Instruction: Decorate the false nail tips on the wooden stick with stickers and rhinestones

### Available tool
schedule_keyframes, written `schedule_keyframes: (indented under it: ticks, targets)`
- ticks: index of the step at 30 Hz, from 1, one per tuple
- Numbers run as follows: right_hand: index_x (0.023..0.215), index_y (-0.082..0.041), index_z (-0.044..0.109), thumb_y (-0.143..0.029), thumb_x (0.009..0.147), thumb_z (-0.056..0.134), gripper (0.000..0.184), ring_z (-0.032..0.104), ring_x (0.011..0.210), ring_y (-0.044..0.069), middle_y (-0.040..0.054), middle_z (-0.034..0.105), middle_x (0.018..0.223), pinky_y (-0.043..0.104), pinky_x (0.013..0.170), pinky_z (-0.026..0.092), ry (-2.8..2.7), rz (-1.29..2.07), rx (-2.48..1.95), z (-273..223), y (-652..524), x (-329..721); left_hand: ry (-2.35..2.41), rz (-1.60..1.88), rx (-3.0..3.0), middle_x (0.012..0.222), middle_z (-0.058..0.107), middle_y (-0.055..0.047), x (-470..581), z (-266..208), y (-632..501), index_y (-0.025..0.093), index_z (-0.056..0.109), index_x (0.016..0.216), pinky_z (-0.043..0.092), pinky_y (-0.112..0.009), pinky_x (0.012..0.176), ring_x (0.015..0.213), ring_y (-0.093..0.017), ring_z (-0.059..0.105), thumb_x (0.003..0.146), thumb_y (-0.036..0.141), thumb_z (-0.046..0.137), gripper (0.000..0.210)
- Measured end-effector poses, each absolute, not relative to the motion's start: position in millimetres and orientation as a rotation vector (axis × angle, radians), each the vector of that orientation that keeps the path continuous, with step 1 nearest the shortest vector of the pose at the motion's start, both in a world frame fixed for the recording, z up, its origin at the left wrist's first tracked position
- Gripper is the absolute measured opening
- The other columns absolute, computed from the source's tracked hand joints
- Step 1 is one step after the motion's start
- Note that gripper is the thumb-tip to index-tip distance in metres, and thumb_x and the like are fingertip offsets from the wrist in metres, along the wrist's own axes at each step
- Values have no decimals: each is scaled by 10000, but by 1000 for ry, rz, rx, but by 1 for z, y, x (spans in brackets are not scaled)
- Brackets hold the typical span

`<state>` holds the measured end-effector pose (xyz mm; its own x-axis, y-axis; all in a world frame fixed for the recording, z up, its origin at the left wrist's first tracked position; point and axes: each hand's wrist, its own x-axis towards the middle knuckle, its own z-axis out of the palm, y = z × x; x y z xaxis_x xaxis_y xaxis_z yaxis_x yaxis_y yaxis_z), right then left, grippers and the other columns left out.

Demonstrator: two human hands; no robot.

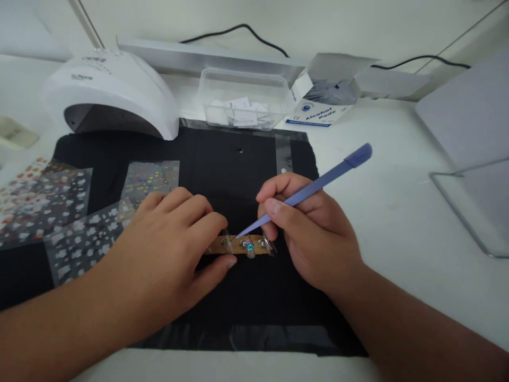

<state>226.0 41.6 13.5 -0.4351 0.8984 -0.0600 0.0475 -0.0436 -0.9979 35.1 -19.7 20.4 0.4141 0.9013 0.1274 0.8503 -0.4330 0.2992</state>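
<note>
My right hand (pixel 314 233) pinches a pair of purple tweezers (pixel 324 181) like a pen, with its narrow point slanting down to the left. That point is at a tan strip (pixel 237 245) on the black mat, close to a clear piece near my left fingers; whether it touches cannot be made out. Gripping the strip's left end between thumb and fingers is my left hand (pixel 170 239), which hides that end. Along the strip stand several clear, nail-like pieces. The middle clear piece (pixel 250 248) carries turquoise decoration, and another clear piece (pixel 269 245) stands at the right end.
A black mat (pixel 238 307) covers the worktop. Left of my hands lie sticker sheets (pixel 153 175). Behind are a white nail lamp (pixel 115 79), a clear plastic box (pixel 244 79) with small packets, and an open alcohol pads box (pixel 322 109). A metal-framed stand (pixel 457 207) is on the right.
</note>
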Motion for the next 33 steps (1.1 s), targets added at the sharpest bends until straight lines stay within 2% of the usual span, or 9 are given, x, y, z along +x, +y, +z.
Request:
schedule_keyframes:
  ticks: [33]
  targets:
    - [814,-218,575,-219,877,548,69,441,483,79,-71,507,522,191,445,370,-1550,1527,-1031,14,40,227,1549,391,2492,920,648,-56,35,19,-19,224,637,962,417,-465,720,863,-280,550,915,323,554,138]
